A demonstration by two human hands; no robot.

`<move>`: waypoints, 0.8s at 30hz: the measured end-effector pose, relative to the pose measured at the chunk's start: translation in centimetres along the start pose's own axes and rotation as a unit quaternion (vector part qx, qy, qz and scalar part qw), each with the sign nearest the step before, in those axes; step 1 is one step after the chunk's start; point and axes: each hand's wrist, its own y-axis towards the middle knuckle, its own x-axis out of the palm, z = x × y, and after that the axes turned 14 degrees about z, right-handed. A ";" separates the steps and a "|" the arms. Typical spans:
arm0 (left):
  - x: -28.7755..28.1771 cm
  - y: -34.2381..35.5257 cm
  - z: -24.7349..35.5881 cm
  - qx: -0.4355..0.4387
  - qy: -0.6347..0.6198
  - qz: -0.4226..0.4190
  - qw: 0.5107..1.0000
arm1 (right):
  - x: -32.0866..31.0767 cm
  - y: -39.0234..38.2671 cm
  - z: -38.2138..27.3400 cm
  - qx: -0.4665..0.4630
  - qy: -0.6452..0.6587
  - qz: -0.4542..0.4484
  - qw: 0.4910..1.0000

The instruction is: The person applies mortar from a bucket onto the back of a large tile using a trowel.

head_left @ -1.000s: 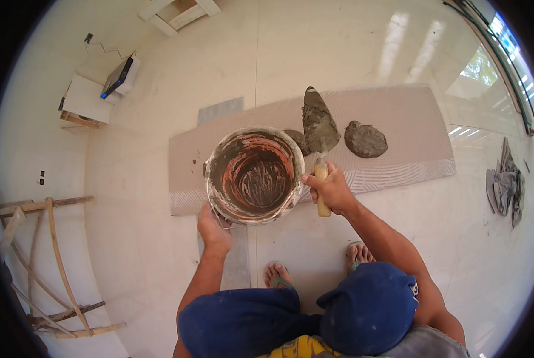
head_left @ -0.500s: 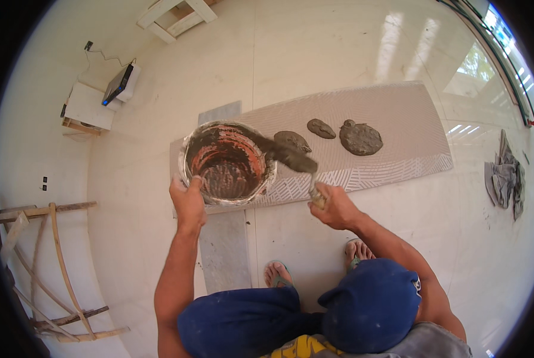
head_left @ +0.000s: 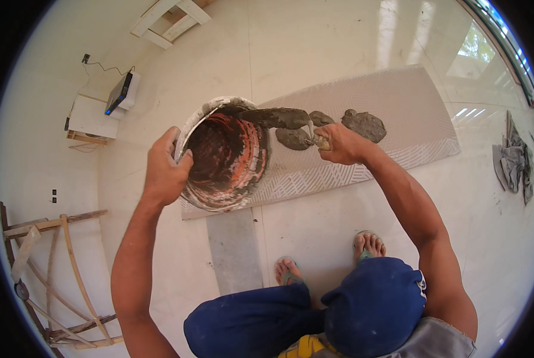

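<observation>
My left hand (head_left: 167,170) grips the left rim of a mortar-smeared bucket (head_left: 256,170), which is tilted so its mouth faces me. Reddish walls and dark grey residue show inside it. My right hand (head_left: 343,144) is closed round the handle of a trowel (head_left: 279,117), whose mortar-coated blade points left and reaches to the bucket's far right rim. Beyond and below lies a large tile (head_left: 392,98) with its ridged back facing up. Several lumps of grey mortar (head_left: 365,124) sit on it, some beside my right hand. The bucket hides the tile's left end.
A grey strip (head_left: 234,250) runs under the tile toward my feet. Wooden sticks (head_left: 70,256) stand at the left, with a white box and dark device (head_left: 119,93) farther back. A wooden frame (head_left: 171,24) lies at the far side, and a crumpled grey cloth (head_left: 513,161) at the right.
The bucket has been raised and tipped more onto its side, with my left hand higher on its rim. The trowel has moved up and left, its blade now nearly level along the bucket's rim.
</observation>
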 end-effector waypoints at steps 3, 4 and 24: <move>-1.6 0.5 3.0 0.007 0.004 -0.040 0.999 | 0.2 0.0 -0.5 0.011 0.022 -0.007 1.000; -1.6 0.7 2.6 0.035 -0.003 -0.026 0.999 | 0.7 -0.1 -0.5 0.027 0.037 -0.013 0.999; 0.6 4.5 -3.1 0.058 -0.083 0.164 0.981 | -0.9 -1.5 1.1 0.138 0.108 0.004 0.984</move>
